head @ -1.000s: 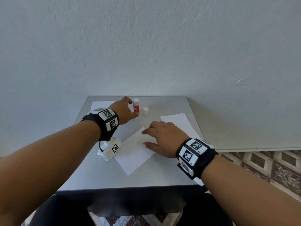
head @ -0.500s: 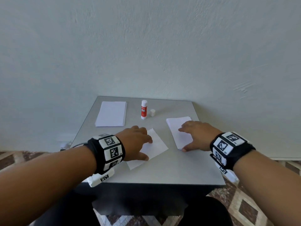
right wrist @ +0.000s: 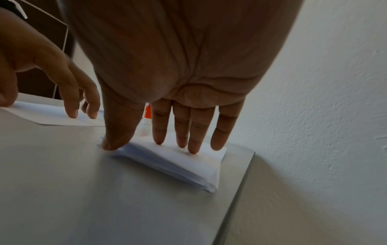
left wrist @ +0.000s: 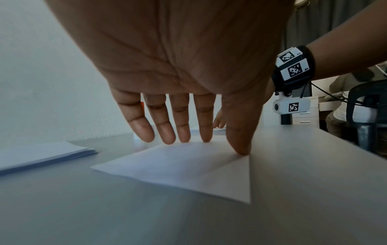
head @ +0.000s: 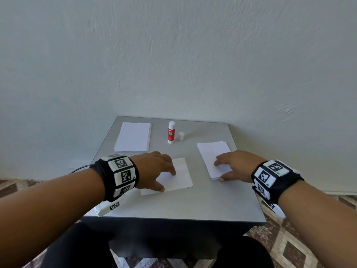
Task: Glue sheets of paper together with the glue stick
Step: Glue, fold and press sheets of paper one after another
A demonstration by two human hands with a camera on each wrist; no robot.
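A red-and-white glue stick stands uncapped at the back of the grey table, its white cap beside it. A single white sheet lies near the middle. My left hand rests on it with straight fingers, the thumb pressing near one corner of the sheet. My right hand lies flat on a small paper stack at the right. In the right wrist view its fingertips touch the stack's top and the thumb sits at its near edge.
A second, larger paper stack lies at the back left. The table stands against a pale wall, and its right edge is close to the small stack. A patterned tile floor shows below.
My left hand left the glue stick and came down onto the single sheet. My right hand moved from that sheet to the right stack. The sheet has turned squarer to the table.
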